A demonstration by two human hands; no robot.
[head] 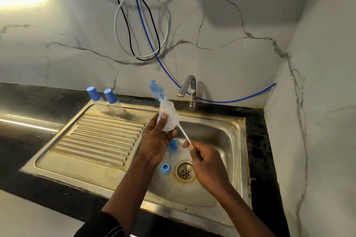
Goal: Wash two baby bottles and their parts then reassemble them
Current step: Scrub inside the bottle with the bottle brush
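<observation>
My left hand grips a small translucent bottle part above the sink basin. A bottle brush with a blue bristle head sticks out past the part's top. I cannot tell whether the brush runs through the part or behind it. My right hand pinches the brush's thin white handle lower right of the part. Two blue ring parts lie in the basin near the drain. Two clear bottles with blue caps stand at the back of the drainboard.
The steel sink sits in a black counter, with a ribbed drainboard on the left and the drain in the basin. A chrome tap stands behind, with no water seen running. Cables and a blue hose hang on the marble wall.
</observation>
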